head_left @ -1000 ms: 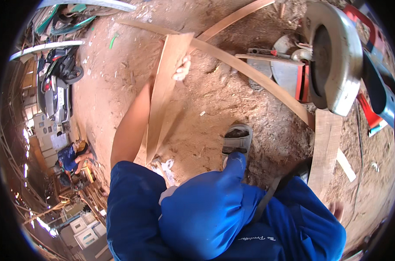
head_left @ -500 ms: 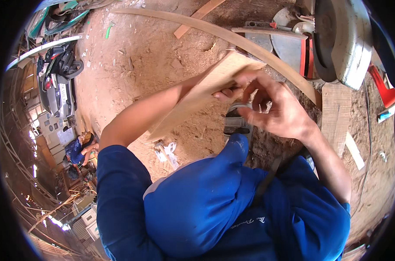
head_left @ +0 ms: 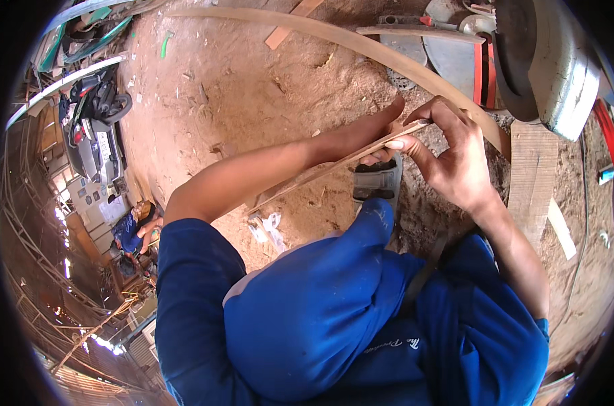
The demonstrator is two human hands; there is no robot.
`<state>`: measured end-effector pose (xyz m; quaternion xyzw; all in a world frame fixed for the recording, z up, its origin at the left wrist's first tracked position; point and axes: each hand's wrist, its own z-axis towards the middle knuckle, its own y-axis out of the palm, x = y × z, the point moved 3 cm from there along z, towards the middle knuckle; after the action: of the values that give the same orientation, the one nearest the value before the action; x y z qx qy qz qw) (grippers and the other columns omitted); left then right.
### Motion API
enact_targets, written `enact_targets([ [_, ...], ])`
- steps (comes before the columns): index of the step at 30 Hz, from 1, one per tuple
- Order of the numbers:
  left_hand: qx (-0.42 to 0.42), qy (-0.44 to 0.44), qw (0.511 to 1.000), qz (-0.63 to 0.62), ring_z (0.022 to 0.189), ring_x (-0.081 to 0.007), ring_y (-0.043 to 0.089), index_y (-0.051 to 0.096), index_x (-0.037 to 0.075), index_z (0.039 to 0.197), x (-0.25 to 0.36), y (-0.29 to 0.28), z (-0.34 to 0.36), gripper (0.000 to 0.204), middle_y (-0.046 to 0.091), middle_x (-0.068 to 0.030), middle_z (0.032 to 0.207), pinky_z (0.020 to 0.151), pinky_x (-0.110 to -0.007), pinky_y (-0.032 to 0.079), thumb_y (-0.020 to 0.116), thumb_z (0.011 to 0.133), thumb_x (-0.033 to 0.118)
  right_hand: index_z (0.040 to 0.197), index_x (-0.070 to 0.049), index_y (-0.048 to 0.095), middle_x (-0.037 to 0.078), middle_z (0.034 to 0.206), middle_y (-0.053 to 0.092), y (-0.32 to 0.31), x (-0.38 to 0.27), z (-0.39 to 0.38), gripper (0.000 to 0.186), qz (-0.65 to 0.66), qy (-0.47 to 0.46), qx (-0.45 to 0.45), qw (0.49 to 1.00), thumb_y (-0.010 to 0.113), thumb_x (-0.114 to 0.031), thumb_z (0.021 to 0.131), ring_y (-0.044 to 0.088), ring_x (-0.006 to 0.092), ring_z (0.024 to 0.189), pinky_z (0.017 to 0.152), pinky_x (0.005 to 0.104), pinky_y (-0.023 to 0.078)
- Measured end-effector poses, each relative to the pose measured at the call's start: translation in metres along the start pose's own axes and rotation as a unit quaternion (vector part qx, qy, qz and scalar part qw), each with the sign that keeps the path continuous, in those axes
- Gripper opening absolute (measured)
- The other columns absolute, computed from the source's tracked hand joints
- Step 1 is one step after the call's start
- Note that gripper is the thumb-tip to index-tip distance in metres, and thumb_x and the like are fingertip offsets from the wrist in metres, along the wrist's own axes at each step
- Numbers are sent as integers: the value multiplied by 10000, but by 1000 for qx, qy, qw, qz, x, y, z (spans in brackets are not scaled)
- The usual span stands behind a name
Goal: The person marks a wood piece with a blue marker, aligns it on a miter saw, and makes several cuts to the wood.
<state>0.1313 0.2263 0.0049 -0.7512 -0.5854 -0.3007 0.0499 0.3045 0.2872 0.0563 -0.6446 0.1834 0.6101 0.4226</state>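
A thin, flat wooden board is held edge-on, slanting up from near my left elbow to my right hand. My left hand grips it near its upper end, with the thumb on the far side and fingertips showing under the near side. At that end my right hand pinches the board, thumb on the near face and bent fingers over the top. A small dark spot shows at the pinched tip; I cannot make out what it is.
A long curved wooden strip arcs across the far side. Large round metal machinery stands at the far right, above a plank. A motorcycle and a seated person are at left. Crumpled plastic lies on the dirt floor.
The board has turned from showing its broad pale face to showing its narrow edge. My right hand's fingers, loosely curled before, have closed on the board's upper end.
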Motion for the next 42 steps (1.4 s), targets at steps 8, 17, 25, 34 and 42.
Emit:
enact_targets([
  [8, 39, 7, 999, 29, 521, -44, 432, 308, 226, 1449, 1, 1, -8, 485, 503, 24, 761, 464, -233, 351, 418, 1046, 474, 1024, -46, 669, 78, 989, 694, -3, -6, 2, 356, 6, -3, -24, 1000, 832, -272, 802, 644, 265, 996, 923, 409, 395],
  [17, 64, 29, 997, 20, 415, -59, 444, 556, 116, 911, -5, 3, 1, 653, 495, 19, 597, 373, -215, 320, 247, 1013, 682, 985, -35, 668, 83, 980, 682, -3, -5, 2, 292, -9, -7, -34, 999, 821, -200, 798, 637, 286, 996, 893, 441, 406],
  [25, 116, 72, 988, 69, 661, -53, 514, 510, 64, 1317, -6, -2, 5, 411, 565, 6, 861, 549, -235, 411, 327, 1103, 364, 980, -75, 675, 100, 956, 670, -8, 8, 1, 271, 40, -75, -41, 996, 820, -195, 784, 644, 327, 938, 840, 434, 444],
  [34, 151, 57, 982, 99, 735, -133, 553, 591, 39, 1077, -17, -2, 5, 394, 608, -53, 819, 652, -316, 419, 364, 1056, 361, 953, -55, 678, 118, 913, 676, -11, 2, 0, 255, 54, -92, -62, 992, 826, -140, 763, 658, 336, 871, 783, 427, 502],
  [42, 169, 69, 964, 191, 763, -304, 580, 592, -32, 913, -9, 1, -2, 543, 628, -208, 806, 774, -457, 437, 327, 1048, 423, 925, -15, 662, 136, 895, 672, -10, -2, 0, 276, 68, -96, -51, 992, 846, -119, 748, 667, 342, 854, 735, 414, 549],
])
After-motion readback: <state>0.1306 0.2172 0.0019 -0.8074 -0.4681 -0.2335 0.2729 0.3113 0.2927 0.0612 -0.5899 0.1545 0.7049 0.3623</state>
